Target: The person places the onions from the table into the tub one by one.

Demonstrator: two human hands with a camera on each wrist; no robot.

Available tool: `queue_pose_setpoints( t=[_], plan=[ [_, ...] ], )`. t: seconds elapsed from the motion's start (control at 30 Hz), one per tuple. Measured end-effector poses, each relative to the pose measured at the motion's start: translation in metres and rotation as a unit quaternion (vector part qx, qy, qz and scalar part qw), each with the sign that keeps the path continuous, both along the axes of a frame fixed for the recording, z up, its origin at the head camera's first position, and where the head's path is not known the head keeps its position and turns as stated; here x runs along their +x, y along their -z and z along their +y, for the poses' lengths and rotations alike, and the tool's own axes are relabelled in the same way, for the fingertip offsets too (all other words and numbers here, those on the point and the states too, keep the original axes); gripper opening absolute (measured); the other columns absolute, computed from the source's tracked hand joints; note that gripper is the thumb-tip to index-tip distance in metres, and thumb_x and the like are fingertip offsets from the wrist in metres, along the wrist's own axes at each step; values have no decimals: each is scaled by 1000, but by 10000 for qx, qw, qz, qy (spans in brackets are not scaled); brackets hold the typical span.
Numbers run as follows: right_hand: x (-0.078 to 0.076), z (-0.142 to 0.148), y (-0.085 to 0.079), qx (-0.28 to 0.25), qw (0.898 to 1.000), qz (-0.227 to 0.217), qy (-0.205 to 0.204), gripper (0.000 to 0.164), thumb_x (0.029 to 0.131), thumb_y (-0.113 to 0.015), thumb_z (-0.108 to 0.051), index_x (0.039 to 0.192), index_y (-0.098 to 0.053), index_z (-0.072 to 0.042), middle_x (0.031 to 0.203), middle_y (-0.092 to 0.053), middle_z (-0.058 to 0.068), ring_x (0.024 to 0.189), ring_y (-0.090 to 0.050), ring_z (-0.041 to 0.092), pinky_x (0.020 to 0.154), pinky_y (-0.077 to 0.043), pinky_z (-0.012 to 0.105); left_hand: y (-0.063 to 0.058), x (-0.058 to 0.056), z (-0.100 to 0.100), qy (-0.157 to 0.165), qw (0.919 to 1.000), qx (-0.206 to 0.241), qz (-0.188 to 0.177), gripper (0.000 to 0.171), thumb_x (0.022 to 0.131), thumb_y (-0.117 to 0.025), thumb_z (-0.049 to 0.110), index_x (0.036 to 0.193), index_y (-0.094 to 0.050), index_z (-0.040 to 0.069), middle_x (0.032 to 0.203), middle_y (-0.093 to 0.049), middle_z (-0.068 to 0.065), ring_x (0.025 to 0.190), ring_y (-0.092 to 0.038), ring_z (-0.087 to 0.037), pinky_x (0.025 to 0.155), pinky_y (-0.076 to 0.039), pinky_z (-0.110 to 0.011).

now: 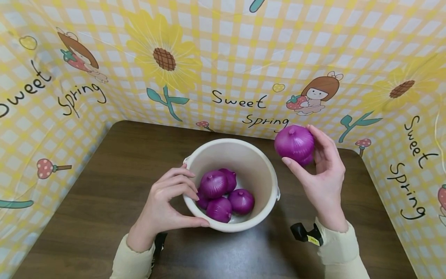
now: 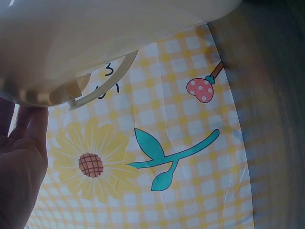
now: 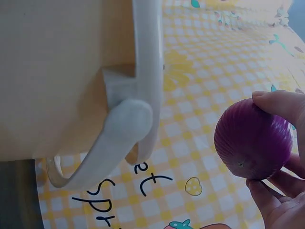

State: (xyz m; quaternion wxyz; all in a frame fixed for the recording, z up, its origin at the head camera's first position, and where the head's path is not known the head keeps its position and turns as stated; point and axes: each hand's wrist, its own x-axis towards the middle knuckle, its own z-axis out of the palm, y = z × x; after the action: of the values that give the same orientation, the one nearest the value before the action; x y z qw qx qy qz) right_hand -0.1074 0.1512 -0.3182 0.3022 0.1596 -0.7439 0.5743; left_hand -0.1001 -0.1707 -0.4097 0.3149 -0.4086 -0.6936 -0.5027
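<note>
A cream bucket (image 1: 256,170) stands on the table, with several purple onions (image 1: 214,184) lying in its bottom. My left hand (image 1: 170,201) grips the bucket's left rim, thumb at the near side and fingers over the edge. To the right of the bucket, my right hand (image 1: 325,170) holds another purple onion (image 1: 294,143) up between thumb and fingers. The right wrist view shows this held onion (image 3: 252,138) beside the bucket's rim and handle (image 3: 100,148). In the left wrist view the bucket's outer wall (image 2: 95,38) fills the top, with the left fingers (image 2: 28,129) at its rim.
The dark wooden table (image 1: 115,186) has rounded back corners. Yellow checked cloth (image 1: 223,69) with printed flowers and lettering surrounds it at the back and both sides. A small black wrist device (image 1: 306,233) sits at the right sleeve.
</note>
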Motion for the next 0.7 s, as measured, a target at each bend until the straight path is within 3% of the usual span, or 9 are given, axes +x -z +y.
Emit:
queue_pose_setpoints(
  t=[0.23, 0.7],
  plan=[
    [5, -4, -2, -173, 9993, 144, -287, 75, 70, -77, 28, 138, -56, 7, 138, -53, 24, 127, -54, 32, 111, -45, 34, 0, 0, 0, 1, 10000, 19, -13, 48, 63, -97, 50, 76, -68, 14, 79, -66, 0, 98, -60, -28, 114, -40, -54],
    [11, -6, -2, 151, 9989, 219, -384, 78, 66, -78, 29, 138, -55, 9, 138, -53, 25, 125, -54, 31, 110, -46, 33, 0, 0, 0, 4, 10000, 14, -18, 48, 64, -96, 51, 76, -68, 14, 79, -66, -1, 98, -60, -29, 114, -40, -54]
  ],
)
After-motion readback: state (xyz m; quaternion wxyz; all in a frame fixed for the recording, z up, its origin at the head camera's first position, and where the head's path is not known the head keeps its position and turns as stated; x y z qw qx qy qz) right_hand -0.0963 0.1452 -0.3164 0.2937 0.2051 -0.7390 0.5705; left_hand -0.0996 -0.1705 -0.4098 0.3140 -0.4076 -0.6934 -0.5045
